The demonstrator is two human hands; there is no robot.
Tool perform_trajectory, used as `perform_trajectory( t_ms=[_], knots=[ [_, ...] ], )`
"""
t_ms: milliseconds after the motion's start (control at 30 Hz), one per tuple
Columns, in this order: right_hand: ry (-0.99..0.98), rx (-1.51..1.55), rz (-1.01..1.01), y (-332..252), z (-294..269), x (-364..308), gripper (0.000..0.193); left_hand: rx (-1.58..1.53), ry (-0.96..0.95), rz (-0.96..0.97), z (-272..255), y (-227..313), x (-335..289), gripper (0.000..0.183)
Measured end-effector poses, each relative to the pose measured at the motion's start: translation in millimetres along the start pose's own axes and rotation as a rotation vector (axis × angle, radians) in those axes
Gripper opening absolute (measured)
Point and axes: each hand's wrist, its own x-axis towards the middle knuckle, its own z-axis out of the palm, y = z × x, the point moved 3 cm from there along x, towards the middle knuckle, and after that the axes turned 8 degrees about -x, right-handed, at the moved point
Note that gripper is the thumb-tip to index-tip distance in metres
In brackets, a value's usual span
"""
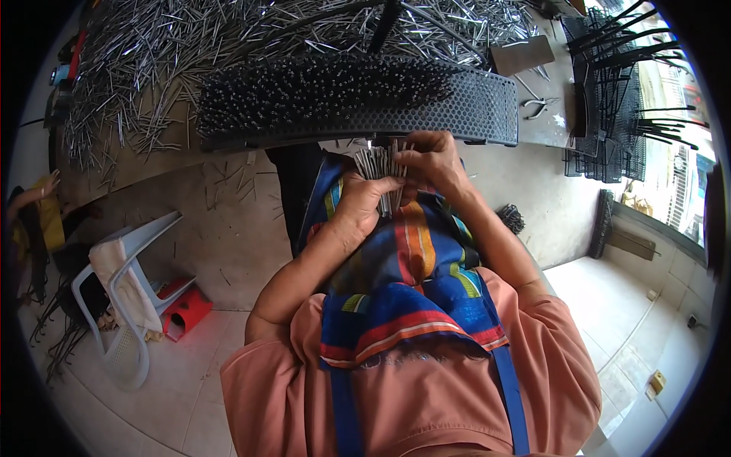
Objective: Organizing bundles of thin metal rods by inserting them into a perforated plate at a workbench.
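My left hand (358,204) is wrapped round a bundle of thin metal rods (372,161), held over my lap with the ends fanned out at the top. At the bundle's right side my right hand (432,161) is closed, thumb and fingers pinching some of the rods. Just beyond both hands stands a long black perforated rack (487,107). Upright rods (320,95) pack most of its holes from the left; bare holes show at its right end and along the near edge.
Loose metal rods (175,57) cover the worktable behind the rack. Pliers (537,105) and a flat brown board (522,56) lie at the right. Wire racks with black rods (620,99) stand farther right. At left are a grey plastic chair (141,305) and another person's hand (50,185).
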Motion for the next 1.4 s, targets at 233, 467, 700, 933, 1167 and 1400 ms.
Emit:
perform_trajectory(
  t_ms=[233, 467, 700, 933, 1167, 1400],
  knots=[
    [0.06, 0.508, 0.048, -9.7, 12.2, 7.5, 0.006, -0.057, 0.198, 0.117, -26.9, 5.6, -5.7, 0.027],
    [0.452, -0.013, -0.703, -49.5, 17.7, 34.0, 0.008, -0.015, 0.238, 0.017, -33.2, 3.6, -21.1, 0.02],
    [0.419, -0.037, -0.699, -47.6, 30.3, 41.9, 0.01, -0.026, 0.189, 0.136, -28.7, 13.5, -21.8, 0.019],
    [0.382, -0.16, -0.73, -58.6, 35.2, 37.9, 0.013, -0.007, 0.181, 0.182, -27.7, 12.0, -16.7, 0.024],
    [0.388, -0.184, -0.671, -53.9, 30.7, 35.7, 0.011, -0.104, 0.226, 0.11, -27.0, 13.6, -17.1, 0.021],
    [0.347, -0.331, -0.7, -57.2, 33.2, 26.0, 0.011, -0.091, 0.189, 0.103, -32.5, 11.8, -10.7, 0.021]
  ],
)
